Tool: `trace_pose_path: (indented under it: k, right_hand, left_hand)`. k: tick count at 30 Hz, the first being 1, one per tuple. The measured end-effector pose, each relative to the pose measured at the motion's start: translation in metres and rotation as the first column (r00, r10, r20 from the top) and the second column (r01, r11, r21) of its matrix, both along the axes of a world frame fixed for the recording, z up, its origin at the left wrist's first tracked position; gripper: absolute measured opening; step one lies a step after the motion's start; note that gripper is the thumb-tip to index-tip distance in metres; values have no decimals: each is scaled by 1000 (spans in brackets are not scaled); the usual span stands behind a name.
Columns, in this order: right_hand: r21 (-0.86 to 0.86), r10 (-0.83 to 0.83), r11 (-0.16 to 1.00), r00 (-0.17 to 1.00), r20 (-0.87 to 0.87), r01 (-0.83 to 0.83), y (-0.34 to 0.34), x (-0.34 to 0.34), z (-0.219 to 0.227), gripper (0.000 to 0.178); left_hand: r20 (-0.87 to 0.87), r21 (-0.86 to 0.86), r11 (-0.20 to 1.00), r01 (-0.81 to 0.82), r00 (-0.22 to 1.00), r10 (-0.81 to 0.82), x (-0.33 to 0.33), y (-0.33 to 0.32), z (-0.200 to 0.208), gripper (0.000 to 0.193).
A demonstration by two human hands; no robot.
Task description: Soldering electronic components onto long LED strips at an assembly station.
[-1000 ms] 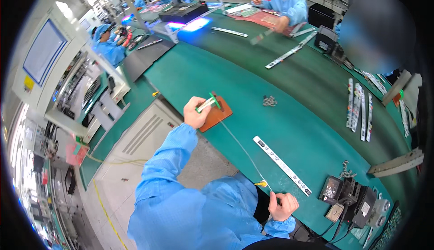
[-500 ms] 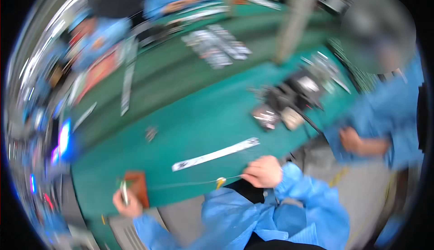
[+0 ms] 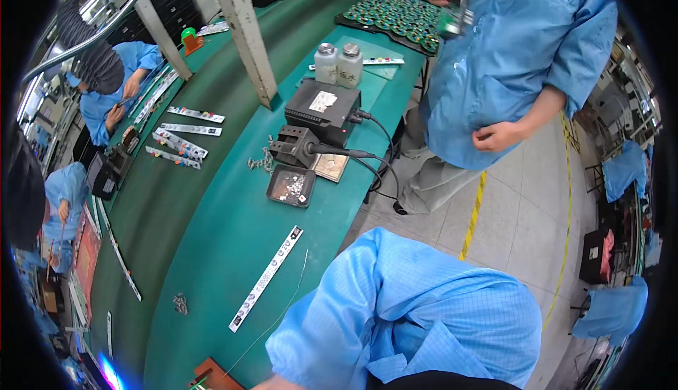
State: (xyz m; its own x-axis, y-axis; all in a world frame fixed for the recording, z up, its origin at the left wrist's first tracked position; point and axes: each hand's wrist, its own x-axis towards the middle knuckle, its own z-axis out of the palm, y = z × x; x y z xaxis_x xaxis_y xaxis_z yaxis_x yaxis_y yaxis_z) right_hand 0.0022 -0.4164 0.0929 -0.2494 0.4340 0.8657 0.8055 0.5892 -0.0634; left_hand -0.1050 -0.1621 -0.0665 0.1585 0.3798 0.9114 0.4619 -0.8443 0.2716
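Only a sliver of my right hand (image 3: pixel 277 384) shows at the lower edge, below its blue sleeve; its fingers are cut off. My left hand is out of the picture. Close to the right hand, a reddish-brown stand (image 3: pixel 214 374) lies at the bottom of the green table, with part of a green-and-white piece (image 3: pixel 200 385) beside it. From there a thin silvery wire (image 3: pixel 272 325) runs up across the tabletop, its far end loose. Left of the wire lies a long white circuit board strip (image 3: pixel 267 277) with dark parts at its ends.
Beyond the strip stand a black tray of small scraps (image 3: pixel 291 185), a soldering iron holder (image 3: pixel 293 145), a black soldering station (image 3: pixel 321 111) and two bottles (image 3: pixel 337 64). A co-worker (image 3: pixel 505 65) stands at right, holding a green board. A metal post (image 3: pixel 242 33) rises behind.
The view has swung right. My right hand, which gripped the wire's end, is now down at the lower edge. The wire's end lies loose, and my left hand has left the view.
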Motion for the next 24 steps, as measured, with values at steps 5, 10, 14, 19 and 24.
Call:
trace_pose_path:
  k: [5, 10, 14, 19, 24]
  right_hand:
    - [60, -62, 996, 996, -63, 66, 3, -6, -8, 11]
    - [-110, 211, 958, 912, -353, -264, 14, -15, -16, 12]
    - [-183, 96, 947, 776, -624, -264, -17, -8, -45, 15]
    - [-580, -278, 814, 849, -450, -41, -66, 76, -117, 37]
    - [-663, -709, 500, 703, 56, 557, -92, 123, -135, 36]
  left_hand:
    - [-45, -49, 981, 187, 981, -189, 30, 34, -26, 20]
    - [-236, -96, 995, -14, 972, -9, -108, 24, -17, 22]
    - [-160, -274, 960, 53, 982, -100, -71, 9, -17, 24]
    - [-490, 152, 955, -255, 820, 296, -61, -15, 17, 29]
    - [-364, -307, 913, 267, 854, -372, 6, -93, 44, 39]
